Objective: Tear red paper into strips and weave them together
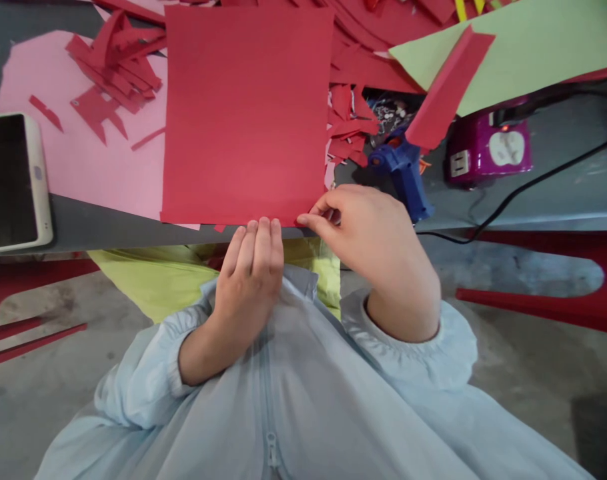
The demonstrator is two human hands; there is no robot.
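A large red sheet of paper (248, 113) lies flat at the table's front, its near edge showing a narrow folded strip. My left hand (253, 260) rests at that edge, fingers stretched out side by side with the tips touching the strip. At the near right corner, my right hand (368, 233) pinches the red paper between thumb and index finger. Right of the sheet lie a blue glue gun (406, 170) and a folded red paper strip (451, 90) that partly covers it.
Red paper scraps (121, 63) lie on a pink sheet (108, 160) at the left, near a phone (13, 180). A purple power adapter (488, 150) with a black cord (513, 193) sits at the right. Pale green paper (533, 53) covers the back right.
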